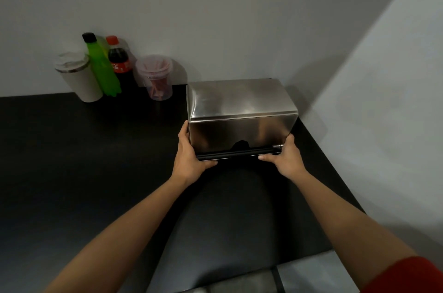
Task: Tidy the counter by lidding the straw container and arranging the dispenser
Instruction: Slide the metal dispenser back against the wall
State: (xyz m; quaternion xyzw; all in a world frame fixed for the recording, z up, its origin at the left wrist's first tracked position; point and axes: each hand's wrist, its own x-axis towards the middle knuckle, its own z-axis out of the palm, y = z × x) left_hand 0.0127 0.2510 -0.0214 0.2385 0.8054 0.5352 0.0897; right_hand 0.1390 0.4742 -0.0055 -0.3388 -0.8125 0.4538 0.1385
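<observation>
Two hands clasp the stainless-steel dispenser [242,113] at its lower front corners: the left hand [189,153] wraps the near left edge with its thumb under the black bar along the bottom, and the right hand [286,157] mirrors it at the near right corner, thumb pressed by the bar's end. Both are closed on the box, which sits on the black counter [84,161] toward its far right, close to the corner of the walls. Judging by this grip, the arranging step is in hand; the next move likely calls for an even push or slide from both sides so the box squares up without twisting. Beyond the left hand, well apart from the box, the clear straw container [158,77] stands by the back wall with red straws inside and what looks like a lid already on it, so that part seems done. Farther left of it stand a cola bottle [119,65], a green bottle [102,67] and a white lidded tumbler [76,74], bunched together. Nothing lies between the grip and the walls; only the right wall looks close enough to limit travel.
</observation>
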